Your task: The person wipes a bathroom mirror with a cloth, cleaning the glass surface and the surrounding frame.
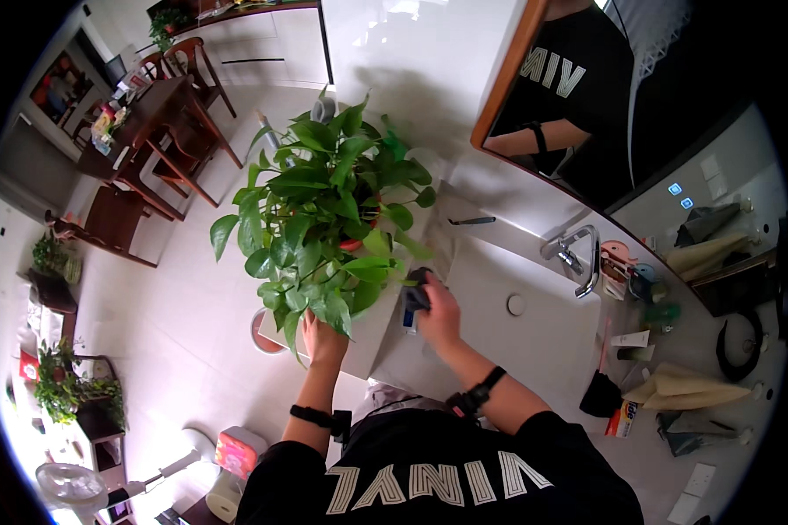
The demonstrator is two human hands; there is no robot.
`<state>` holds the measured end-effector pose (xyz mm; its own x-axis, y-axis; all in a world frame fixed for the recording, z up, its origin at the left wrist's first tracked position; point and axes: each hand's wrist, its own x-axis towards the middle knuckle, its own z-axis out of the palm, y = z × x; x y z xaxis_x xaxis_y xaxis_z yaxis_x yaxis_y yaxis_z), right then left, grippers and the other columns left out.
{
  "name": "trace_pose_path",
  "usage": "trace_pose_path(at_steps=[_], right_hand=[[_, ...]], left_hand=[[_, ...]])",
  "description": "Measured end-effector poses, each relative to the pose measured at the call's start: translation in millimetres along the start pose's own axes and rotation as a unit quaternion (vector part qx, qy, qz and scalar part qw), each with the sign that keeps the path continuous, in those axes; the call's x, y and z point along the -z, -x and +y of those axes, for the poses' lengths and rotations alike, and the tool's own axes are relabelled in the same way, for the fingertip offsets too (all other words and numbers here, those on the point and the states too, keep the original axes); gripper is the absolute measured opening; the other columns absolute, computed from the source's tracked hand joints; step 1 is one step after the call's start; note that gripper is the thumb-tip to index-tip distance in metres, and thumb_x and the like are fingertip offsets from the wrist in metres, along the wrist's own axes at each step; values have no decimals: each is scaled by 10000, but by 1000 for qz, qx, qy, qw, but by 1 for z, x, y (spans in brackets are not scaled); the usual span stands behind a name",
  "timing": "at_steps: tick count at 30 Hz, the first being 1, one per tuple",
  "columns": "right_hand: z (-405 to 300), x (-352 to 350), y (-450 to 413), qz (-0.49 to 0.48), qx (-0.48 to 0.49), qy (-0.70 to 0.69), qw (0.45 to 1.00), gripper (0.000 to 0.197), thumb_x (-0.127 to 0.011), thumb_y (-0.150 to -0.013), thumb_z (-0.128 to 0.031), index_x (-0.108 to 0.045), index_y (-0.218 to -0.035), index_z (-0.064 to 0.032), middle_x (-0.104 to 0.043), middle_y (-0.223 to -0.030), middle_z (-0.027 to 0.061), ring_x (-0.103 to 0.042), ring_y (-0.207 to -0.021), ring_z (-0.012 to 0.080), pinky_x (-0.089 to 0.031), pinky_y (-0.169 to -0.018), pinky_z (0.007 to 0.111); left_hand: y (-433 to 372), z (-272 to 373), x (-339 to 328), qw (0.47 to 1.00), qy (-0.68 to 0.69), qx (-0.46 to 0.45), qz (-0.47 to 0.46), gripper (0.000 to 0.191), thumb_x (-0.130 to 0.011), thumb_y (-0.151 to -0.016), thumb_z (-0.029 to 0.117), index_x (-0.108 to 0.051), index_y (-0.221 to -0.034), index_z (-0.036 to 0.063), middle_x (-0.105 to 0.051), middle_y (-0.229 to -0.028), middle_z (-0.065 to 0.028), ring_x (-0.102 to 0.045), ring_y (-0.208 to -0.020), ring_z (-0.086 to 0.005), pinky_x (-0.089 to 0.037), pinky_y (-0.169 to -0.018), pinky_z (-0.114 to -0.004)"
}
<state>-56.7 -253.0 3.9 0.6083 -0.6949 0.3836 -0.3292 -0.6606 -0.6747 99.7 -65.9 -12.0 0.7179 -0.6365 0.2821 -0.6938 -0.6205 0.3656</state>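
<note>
A leafy green pothos plant point(315, 210) stands on a pale counter point(361, 335) left of the sink, its red pot point(351, 244) mostly hidden by leaves. My left hand point(325, 341) reaches in under the lowest leaves at the near side; foliage covers its fingers. In my right hand point(441, 315) is a bunched dark grey cloth point(417, 290), held beside the plant's right edge above the boundary between counter and sink. A small blue-and-white item point(409, 320) shows just below the cloth.
The white sink basin point(479, 348) lies to the right, with a chrome faucet point(588, 262). A slim dark tool point(473, 221) rests on its back ledge. A wood-framed mirror point(499, 98) rises behind. Toiletries point(630, 338) line the right side. Wooden chairs point(115, 220) stand at far left.
</note>
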Motion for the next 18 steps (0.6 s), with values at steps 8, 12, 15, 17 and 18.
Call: trace_pose_path(at_steps=[8, 12, 15, 17, 18], right_hand=[[-49, -43, 43, -286, 185, 34, 940, 512, -730, -669, -119, -590, -1152, -28, -504, -1359, 199, -398, -1330, 381, -354, -1084, 495], [-81, -33, 73, -379, 296, 17, 877, 595, -742, -693, -179, -564, -1243, -37, -464, -1410, 183, -384, -1350, 366, -343, -1095, 474], [-75, -37, 58, -394, 332, 52, 855, 752, -777, -640, -224, -527, -1328, -49, -434, -1445, 181, -409, -1334, 372, -354, -1084, 493], [-73, -44, 40, -418, 293, 94, 855, 743, -756, -694, -219, -487, -1366, -50, -378, -1487, 172, -371, -1358, 374, -377, -1051, 493], [-71, -50, 33, -421, 258, 120, 862, 738, -741, -725, -229, -466, -1386, -50, -373, -1492, 159, -369, -1359, 370, -402, -1015, 496]], left_hand=[[55, -45, 58, 972, 229, 21, -53, 200, -650, -763, 9, -614, -959, 0, -639, -946, -180, -604, -913, -383, -497, -799, -448], [77, -75, 84, 921, 334, 197, -44, 192, -625, -810, 29, -607, -997, -15, -671, -857, -168, -659, -680, -254, -515, -596, -316], [84, -90, 94, 865, 422, 270, -16, 152, -602, -847, -2, -599, -997, -25, -664, -884, -97, -616, -727, -122, -503, -597, -262], [90, -102, 98, 849, 447, 280, -1, 153, -592, -853, -12, -594, -1005, -25, -654, -904, -87, -611, -735, -118, -499, -605, -252], [96, -105, 101, 836, 474, 277, 4, 154, -582, -860, -22, -588, -1014, -26, -643, -923, -77, -605, -744, -114, -496, -614, -242]])
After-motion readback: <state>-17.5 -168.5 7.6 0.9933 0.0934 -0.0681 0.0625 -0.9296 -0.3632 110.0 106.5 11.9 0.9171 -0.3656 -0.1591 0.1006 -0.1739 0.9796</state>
